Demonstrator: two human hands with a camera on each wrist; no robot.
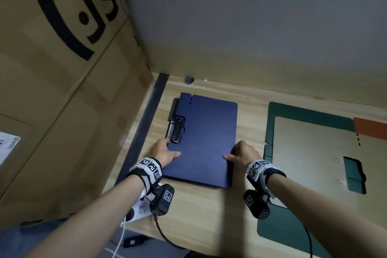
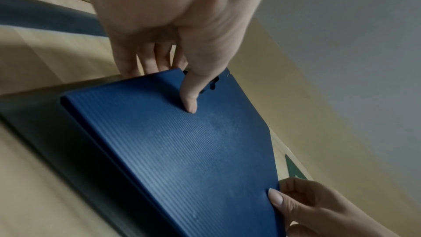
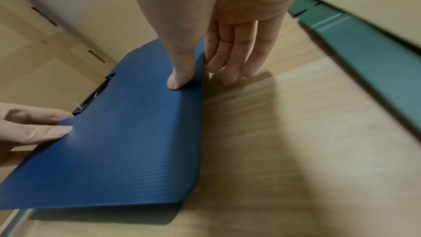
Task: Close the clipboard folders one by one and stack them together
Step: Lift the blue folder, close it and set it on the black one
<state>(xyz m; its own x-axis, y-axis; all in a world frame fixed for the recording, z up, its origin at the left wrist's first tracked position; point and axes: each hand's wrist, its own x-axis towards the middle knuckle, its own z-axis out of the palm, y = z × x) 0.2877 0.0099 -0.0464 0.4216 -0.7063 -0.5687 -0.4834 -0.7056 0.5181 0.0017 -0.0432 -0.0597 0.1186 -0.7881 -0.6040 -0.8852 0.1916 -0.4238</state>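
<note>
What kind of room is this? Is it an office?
Probably an office or storeroom desk: a wooden desk against a wall, clipboard folders like the blue folder on it, a big cardboard box beside it, and a power strip at its edge.

Dim, even indoor light. Soft shadows fall on the worktop [image 1: 209,205] beneath the blue folder [image 3: 127,141]. Both wrist views show motion blur toward their edges; the head view bends straight lines, with slight softness throughout.
</note>
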